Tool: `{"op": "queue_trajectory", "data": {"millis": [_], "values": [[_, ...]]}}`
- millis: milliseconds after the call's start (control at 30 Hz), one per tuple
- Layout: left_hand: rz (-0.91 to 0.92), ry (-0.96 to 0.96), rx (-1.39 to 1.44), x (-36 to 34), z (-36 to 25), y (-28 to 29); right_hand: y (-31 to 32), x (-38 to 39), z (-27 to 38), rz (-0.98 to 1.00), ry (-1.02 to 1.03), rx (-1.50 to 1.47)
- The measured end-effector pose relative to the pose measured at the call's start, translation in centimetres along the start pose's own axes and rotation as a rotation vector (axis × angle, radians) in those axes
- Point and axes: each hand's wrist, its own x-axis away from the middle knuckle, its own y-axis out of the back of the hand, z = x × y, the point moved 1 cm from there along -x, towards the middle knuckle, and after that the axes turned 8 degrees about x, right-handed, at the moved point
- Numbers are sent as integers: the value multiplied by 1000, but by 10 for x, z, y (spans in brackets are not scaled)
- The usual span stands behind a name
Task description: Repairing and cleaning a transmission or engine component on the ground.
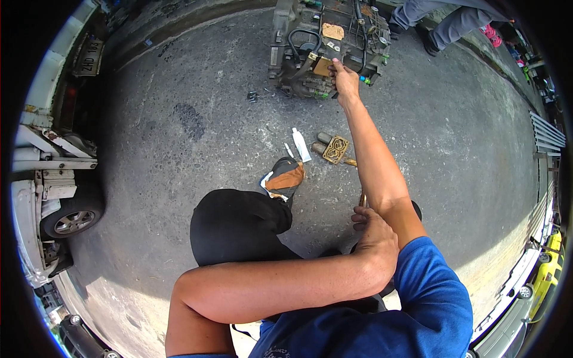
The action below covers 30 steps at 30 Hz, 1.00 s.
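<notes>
My right hand (345, 82) reaches far forward to a large dirty engine or gearbox unit (301, 74). Its fingers pinch the edge of a flat brown sheet (323, 66) lying against the unit. Bent across my lap, my left hand (377, 237) stays close to my right elbow with its fingers curled. A thin brownish piece (363, 199) shows just past those fingertips; whether they grip it is unclear. On the ground between hands and unit lies a brass-coloured metal part with a channelled face (335, 150), beside grey cylinders (320, 147).
A white tube (301, 145) and its small white cap or nozzle (289, 150) lie near my shoe (285, 179). Small bolts (252, 96) sit left of the unit. Another person's legs (444, 27) are at far right. A vehicle wheel (74, 218) stands left.
</notes>
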Motion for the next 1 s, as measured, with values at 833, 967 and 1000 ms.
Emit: {"op": "queue_trajectory", "data": {"millis": [833, 967, 1000], "values": [[-66, 29, -4, 5, -10, -7, -4, 11, -27, 116, 31, -288], [-64, 17, -6, 5, -12, -8, 1, 14, -25, 96, -48, -221], [-62, 16, -8, 5, -12, -8, 0, 14, -22, 155, 3, -252]]}}
